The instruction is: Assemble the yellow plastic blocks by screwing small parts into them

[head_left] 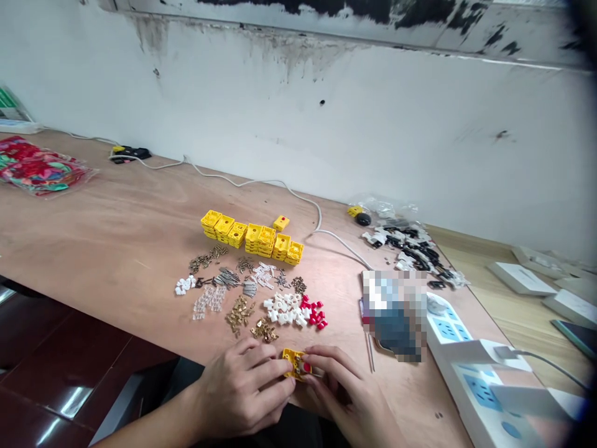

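A small open yellow plastic housing (290, 356) is held low at the table's front edge, with a red piece (306, 367) and some metal bits inside. My left hand (247, 386) is closed on its left side, fingers bent over the rim. From the right, the fingertips and thumb of my right hand (338, 379) close on the other side, beside the red piece. Just beyond lie piles of brass pieces (240, 316), white plastic caps (285, 309), red pieces (316, 313) and clear plastic parts (209, 301).
Stacked yellow housings (254, 236) form a row behind piles of screws (200, 262) and grey pins (227, 277). At right are a blurred-out object (394, 314), a thin metal rod (370, 353), a white power strip (459, 361) and black-and-white parts (413, 246). A white cable (261, 182) crosses the back.
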`<move>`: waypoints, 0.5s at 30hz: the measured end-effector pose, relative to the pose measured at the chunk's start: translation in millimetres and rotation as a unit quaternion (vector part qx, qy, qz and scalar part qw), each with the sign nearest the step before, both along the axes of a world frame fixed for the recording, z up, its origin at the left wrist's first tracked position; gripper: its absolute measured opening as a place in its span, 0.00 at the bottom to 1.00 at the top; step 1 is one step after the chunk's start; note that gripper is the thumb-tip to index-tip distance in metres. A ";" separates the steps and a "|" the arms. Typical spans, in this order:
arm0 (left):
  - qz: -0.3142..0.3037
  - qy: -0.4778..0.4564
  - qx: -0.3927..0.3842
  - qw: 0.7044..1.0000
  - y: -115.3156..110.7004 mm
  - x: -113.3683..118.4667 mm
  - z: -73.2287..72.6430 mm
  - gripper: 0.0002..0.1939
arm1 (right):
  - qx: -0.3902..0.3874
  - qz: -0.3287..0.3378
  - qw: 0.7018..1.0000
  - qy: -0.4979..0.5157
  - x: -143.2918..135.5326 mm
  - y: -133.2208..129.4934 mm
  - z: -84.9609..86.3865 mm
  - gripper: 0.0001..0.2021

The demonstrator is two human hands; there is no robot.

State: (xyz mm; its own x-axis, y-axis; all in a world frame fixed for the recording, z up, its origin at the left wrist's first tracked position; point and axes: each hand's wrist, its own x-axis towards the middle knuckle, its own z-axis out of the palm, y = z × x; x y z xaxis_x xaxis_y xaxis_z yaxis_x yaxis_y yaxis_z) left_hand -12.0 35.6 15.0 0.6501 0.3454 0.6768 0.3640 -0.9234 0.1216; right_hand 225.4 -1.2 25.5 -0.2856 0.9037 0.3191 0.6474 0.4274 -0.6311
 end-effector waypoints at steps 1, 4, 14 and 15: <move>-0.005 -0.018 -0.003 1.000 -0.6 -0.3 -0.8 0.05 | -0.010 -0.002 1.000 0.005 -0.8 -0.6 1.2 0.08; -0.017 -0.081 -0.016 0.996 -2.2 -1.4 -2.3 0.06 | -0.039 -0.002 0.999 0.018 -2.2 -3.3 4.0 0.08; 0.013 -0.047 -0.008 0.999 -3.3 -0.2 0.7 0.03 | -0.037 0.009 0.999 0.010 -0.6 -8.9 2.7 0.10; 0.014 -0.039 -0.011 0.999 -2.7 -0.1 1.1 0.05 | -0.031 0.009 0.999 0.009 -0.3 -9.2 3.0 0.10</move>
State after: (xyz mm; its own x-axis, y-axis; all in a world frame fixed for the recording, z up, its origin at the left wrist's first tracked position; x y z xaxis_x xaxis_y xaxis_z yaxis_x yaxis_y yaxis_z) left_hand -12.1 33.0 16.0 0.5849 0.3778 0.7177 0.3789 -0.9097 0.1701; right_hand 225.1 -10.4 28.5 -0.2967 0.9167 0.2676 0.6286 0.3984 -0.6680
